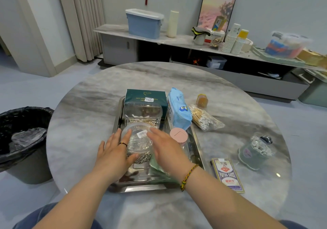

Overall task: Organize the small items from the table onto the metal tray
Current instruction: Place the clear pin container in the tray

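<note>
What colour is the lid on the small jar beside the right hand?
Pale pink lid, seen in the head view.

A round marble table (88, 115) carried a metal tray (196, 145). Beside the tray on the tabletop lay a bag of cotton swabs (203, 117), a small amber jar (202, 101), a playing-card box (228, 174) and a pale green pot (254, 152).

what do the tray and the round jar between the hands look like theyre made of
The tray looks like polished metal, probably stainless steel: silvery, with mirror-like reflections on its floor and rim. The round jar appears to be clear glossy plastic, though glass is possible: its contents show through the wall.
</note>
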Motion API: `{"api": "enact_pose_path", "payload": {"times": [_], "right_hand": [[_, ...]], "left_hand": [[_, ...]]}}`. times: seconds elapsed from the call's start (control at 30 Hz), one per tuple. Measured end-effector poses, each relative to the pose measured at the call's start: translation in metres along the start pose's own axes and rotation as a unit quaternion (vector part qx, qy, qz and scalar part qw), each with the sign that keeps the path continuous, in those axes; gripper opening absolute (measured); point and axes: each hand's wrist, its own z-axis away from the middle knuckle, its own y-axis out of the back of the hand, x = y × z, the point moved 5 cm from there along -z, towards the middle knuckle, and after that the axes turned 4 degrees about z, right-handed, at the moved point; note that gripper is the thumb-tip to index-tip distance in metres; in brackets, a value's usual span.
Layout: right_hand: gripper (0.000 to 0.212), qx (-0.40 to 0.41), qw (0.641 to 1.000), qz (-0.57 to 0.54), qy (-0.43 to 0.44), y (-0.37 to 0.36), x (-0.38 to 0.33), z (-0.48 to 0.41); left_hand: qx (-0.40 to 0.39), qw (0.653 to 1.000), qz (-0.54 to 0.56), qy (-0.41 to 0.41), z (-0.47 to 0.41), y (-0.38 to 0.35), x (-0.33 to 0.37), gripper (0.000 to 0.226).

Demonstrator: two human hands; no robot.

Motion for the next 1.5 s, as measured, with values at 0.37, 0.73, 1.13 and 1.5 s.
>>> {"api": "enact_pose_path", "payload": {"times": [0.37,0.73,1.13,1.5], "right_hand": [[0.024,0.259,0.962,0.042,0.069,0.037,0.032,0.042],[0.045,0.163,0.954,-0.064,-0.242,0.032,0.144,0.070],[0.050,0.170,0.938,-0.113,-0.280,0.062,0.207,-0.039],[0.067,0.132,0.857,-0.278,-0.414,0.048,0.244,-0.110]], "left_hand": [[0.063,0.996,0.022,-0.065,0.011,0.004,0.028,0.055],[0.086,0.990,0.021,-0.108,-0.012,-0.003,0.061,0.053],[0.108,0.989,-0.038,-0.095,-0.070,0.007,0.048,0.071],[0.136,0.982,-0.048,-0.123,-0.077,0.004,0.043,0.090]]}}
